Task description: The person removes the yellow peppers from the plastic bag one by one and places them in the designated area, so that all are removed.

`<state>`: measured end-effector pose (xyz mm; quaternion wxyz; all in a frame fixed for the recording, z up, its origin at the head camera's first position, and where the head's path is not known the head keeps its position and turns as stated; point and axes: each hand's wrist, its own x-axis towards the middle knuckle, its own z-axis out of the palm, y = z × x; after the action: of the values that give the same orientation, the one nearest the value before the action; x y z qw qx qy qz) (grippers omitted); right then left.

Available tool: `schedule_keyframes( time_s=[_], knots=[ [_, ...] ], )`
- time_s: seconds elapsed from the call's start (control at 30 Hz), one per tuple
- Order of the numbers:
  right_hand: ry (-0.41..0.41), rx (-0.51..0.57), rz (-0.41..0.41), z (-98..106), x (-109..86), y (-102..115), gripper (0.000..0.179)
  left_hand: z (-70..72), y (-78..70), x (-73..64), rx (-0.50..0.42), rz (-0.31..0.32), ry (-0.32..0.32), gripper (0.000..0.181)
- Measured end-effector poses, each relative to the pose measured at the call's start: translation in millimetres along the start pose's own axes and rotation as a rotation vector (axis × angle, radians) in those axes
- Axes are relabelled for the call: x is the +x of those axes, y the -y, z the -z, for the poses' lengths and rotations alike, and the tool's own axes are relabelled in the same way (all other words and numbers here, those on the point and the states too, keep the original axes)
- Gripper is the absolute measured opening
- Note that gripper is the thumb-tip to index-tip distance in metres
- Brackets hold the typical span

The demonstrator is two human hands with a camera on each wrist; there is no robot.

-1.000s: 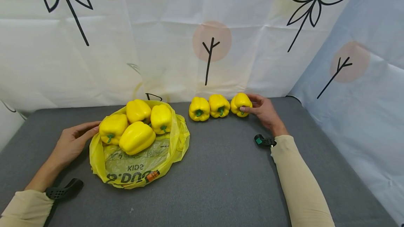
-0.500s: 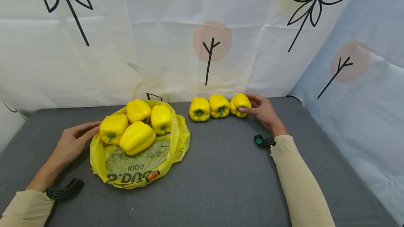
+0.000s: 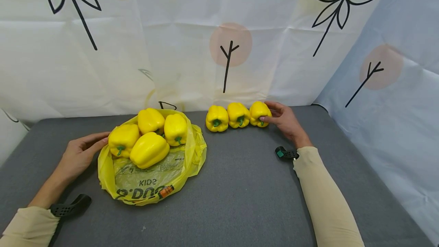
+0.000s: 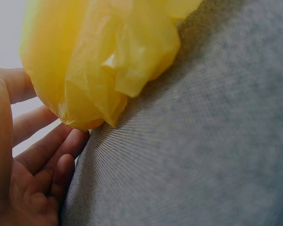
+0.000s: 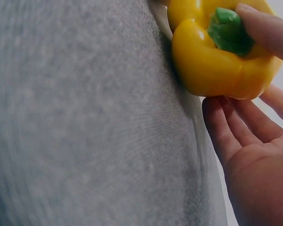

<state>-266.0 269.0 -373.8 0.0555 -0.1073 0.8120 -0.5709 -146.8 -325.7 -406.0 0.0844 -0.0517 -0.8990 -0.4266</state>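
Observation:
My right hand (image 3: 287,122) holds the rightmost yellow bell pepper (image 3: 258,113) of a row, thumb by its green stem and fingers along its outer side. Left of it in the row are a middle bell pepper (image 3: 238,112) and a left bell pepper (image 3: 217,115). At the left, a rolled-down yellow plastic bag (image 3: 147,197) contains several yellow bell peppers (image 3: 149,149). My left hand (image 3: 76,158) touches the bag's left side with extended fingers. In the left wrist view, its fingertips meet the crinkled plastic bag (image 4: 104,61); the right wrist view shows the held bell pepper (image 5: 212,66) close up.
Everything stands on a grey cloth-covered table (image 3: 236,193). A white printed curtain (image 3: 185,56) hangs along the back edge, and a pale sheet (image 3: 391,132) runs down the right side. Black straps sit at both wrists.
The right hand has slid its bell pepper slightly left, up against or very near the middle one. My left hand and the bag have stayed in place.

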Motion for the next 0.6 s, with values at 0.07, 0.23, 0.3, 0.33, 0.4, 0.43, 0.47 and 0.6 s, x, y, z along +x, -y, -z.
schedule_keyframes(
  time_s=[0.07, 0.23, 0.3, 0.33, 0.4, 0.43, 0.47, 0.6],
  knots=[
    [0.001, 0.0, 0.002, -0.9, 0.0, 1.0, 0.07, -0.1, 0.1, 0.2, -0.001, 0.0, 0.001, 0.048],
    [-0.002, -0.014, 0.006, -2.8, 1.5, 1.8, 0.069, -0.3, 0.2, 0.1, -0.005, -0.003, 0.0, 0.048],
    [-0.003, -0.019, 0.009, -3.8, 2.5, 1.7, 0.069, -0.4, 0.1, 0.0, -0.004, -0.001, 0.0, 0.048],
    [-0.003, -0.017, 0.009, -4.3, 2.9, 1.8, 0.068, -0.5, 0.1, 0.0, -0.002, 0.0, -0.001, 0.048],
    [-0.006, -0.015, 0.007, -5.0, 3.6, 1.7, 0.068, -0.6, 0.1, 0.0, 0.001, 0.003, -0.002, 0.048],
    [-0.006, -0.012, 0.005, -5.3, 3.8, 1.7, 0.068, -0.6, 0.1, 0.0, 0.003, 0.005, -0.002, 0.048],
    [-0.006, -0.009, 0.003, -5.5, 3.9, 1.6, 0.068, -0.6, 0.1, 0.0, 0.004, 0.006, -0.002, 0.048],
    [-0.004, -0.001, -0.001, -5.5, 4.0, 1.4, 0.068, -0.5, 0.4, 0.2, 0.01, 0.008, 0.0, 0.049]
  ],
)
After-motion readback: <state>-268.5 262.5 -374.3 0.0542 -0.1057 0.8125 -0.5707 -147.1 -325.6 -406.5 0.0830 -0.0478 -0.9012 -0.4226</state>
